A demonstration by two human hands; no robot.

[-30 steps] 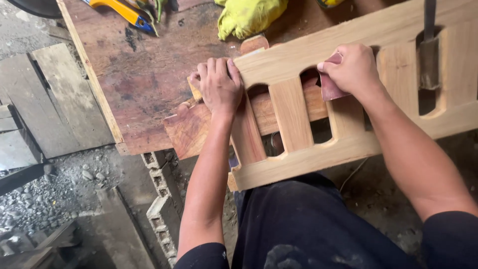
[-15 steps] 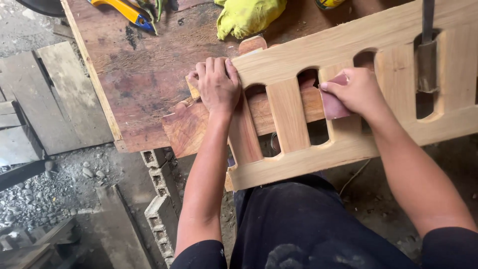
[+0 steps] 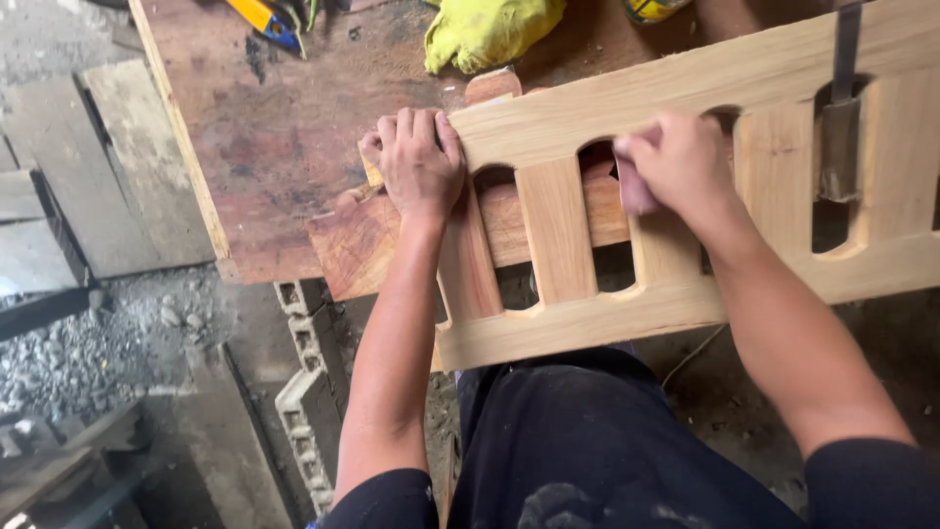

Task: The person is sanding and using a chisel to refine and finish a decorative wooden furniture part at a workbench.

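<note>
Soft even daylight, faint shadows, motion-blurred right hand (image 3: pixel 676 157)

Single view only: head-worn camera, looking steeply down over person's own forearms and lap. Close range; left hand (image 3: pixel 421 167) and right hand (image 3: pixel 676 162) sit in upper middle of frame, arms running down to bottom edge. Slatted wooden panel (image 3: pixel 685 294) crosses right half, cut off at right edge. Desk (image 3: pixel 284 147) fills top centre, far side cropped. Left third shows ground: gravel, planks, concrete blocks (image 3: pixel 308 392). Right hand motion-blurred. No second view to overlap.
</note>
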